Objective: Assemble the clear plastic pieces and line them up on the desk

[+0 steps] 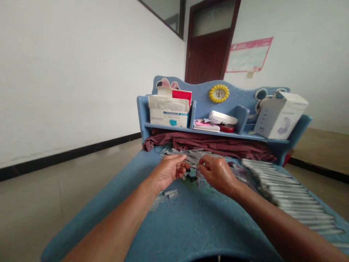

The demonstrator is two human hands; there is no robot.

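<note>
My left hand (171, 168) is over the middle of the blue desk, its thumb and fingers closed in a pinch. My right hand (218, 174) faces it a short way to the right, with fingers also curled together. Whatever lies in the fingertips is too small and blurred to name. Just behind both hands spreads a pile of thin grey, partly clear strips (195, 154). Small black pieces (192, 178) lie on the desk between and below the hands. Nearer me, left of centre, are a few short clear pieces (171, 194).
Many pale slender tubes (294, 196) lie in a row along the desk's (174, 233) right side. A checked cloth (207, 143) is bunched under the shelf. Above it stand a mask box (169, 115), a red tin (227, 128) and a white carton (278, 115).
</note>
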